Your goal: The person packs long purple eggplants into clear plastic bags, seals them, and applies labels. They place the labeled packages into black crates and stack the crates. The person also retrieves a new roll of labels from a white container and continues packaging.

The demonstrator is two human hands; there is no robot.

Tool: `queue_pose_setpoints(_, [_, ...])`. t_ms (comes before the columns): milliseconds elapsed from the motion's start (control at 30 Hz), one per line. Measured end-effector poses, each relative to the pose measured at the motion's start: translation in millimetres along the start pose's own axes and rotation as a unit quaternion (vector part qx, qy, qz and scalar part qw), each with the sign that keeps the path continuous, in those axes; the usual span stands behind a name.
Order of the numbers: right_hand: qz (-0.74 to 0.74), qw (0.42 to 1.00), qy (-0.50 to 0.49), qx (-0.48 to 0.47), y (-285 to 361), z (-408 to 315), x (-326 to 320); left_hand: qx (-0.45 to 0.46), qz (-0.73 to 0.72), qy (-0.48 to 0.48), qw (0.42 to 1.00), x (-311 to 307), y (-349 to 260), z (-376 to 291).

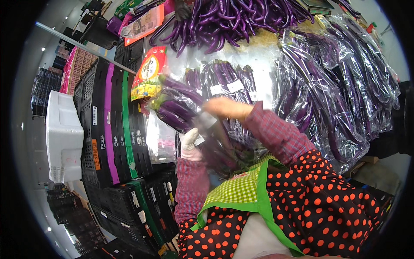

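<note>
Purple eggplants in a clear plastic bag [176,111] lie across the space in front of me. My left hand [190,142], in a whitish glove, grips the near side of this bag beside a white label. My right hand [224,107] is blurred over the bag; its fingers touch or hover near a pale label, and I cannot tell which. Several bagged eggplant packs with white labels [235,86] lie just beyond my right hand. More bagged eggplants rest below and between my forearms, partly hidden.
Loose eggplants [223,19] are heaped at the far side. Many bagged eggplants [326,84] are piled on the right. A red and yellow printed bag [149,73] and clear plastic bags [160,139] lie on the left, beside stacked black crates [100,129]. A dark-gloved hand [182,11] shows at the far edge.
</note>
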State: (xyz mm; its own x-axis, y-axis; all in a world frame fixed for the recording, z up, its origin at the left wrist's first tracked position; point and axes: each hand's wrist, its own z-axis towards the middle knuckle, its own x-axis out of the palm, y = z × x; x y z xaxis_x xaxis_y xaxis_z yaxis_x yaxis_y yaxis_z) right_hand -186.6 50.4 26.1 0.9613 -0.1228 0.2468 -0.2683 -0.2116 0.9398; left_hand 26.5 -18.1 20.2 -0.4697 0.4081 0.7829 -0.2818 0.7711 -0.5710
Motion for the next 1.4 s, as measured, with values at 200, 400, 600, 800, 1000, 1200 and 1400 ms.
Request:
queue_pose_setpoints(200, [-0.373, 0.865, -0.305, 0.143, -34, 25, -108, 0.151, 0.042, 0.006, 0.988, -24, -13, -31])
queue_pose_setpoints(400, [-0.279, 0.909, -0.262, 0.166, -98, 38, -122, 0.276, 0.035, -0.156, 0.948, -41, -47, -104])
queue_pose_setpoints(600, [0.03, 0.955, -0.295, 0.027, -75, 37, -149, 0.579, 0.406, -0.264, 0.655, -19, -62, -192])
queue_pose_setpoints(800, [-0.201, 0.959, -0.149, -0.136, -30, -17, -223, 0.305, 0.118, -0.11, 0.939, 62, -87, -299])
queue_pose_setpoints(1000, [0.026, 0.938, -0.241, -0.247, 64, -36, -191, 0.602, 0.179, -0.362, 0.689, 18, -42, -426])
queue_pose_setpoints(1200, [0.121, 0.932, -0.247, -0.234, 133, -45, -34, 0.576, 0.222, -0.626, 0.477, 36, 0, -520])
queue_pose_setpoints(1400, [0.005, 0.948, -0.083, -0.308, 90, -32, 141, 0.48, 0.248, -0.747, 0.387, 27, 67, -604])
